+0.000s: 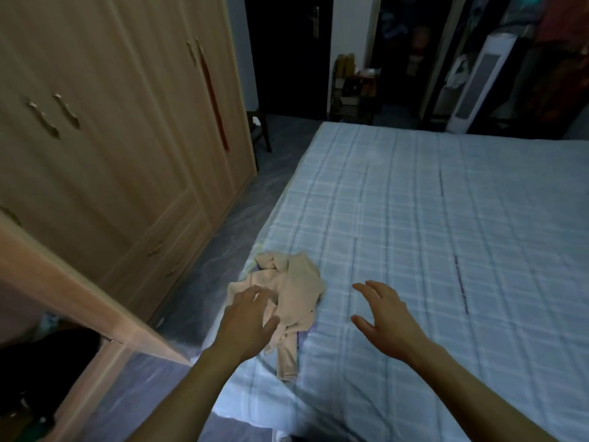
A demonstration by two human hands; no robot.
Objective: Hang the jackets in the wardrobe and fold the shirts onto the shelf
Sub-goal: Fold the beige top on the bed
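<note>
Crumpled beige shirt [288, 301] lies in a loose heap on the near left corner of the bed [446, 218], on its pale blue checked cover, with one sleeve trailing toward the near edge. Left hand [247, 327] hangs over the shirt's left part, its fingers [258, 293] spread and only slightly bent, gripping nothing; whether the tips touch the cloth cannot be told. Right hand [387, 317] hovers to the right of the shirt, apart from it, fingers splayed and relaxed above the bare cover. Left of the bed stands the wooden wardrobe [111, 138], its far doors closed and one near door [79, 298] swung open.
</note>
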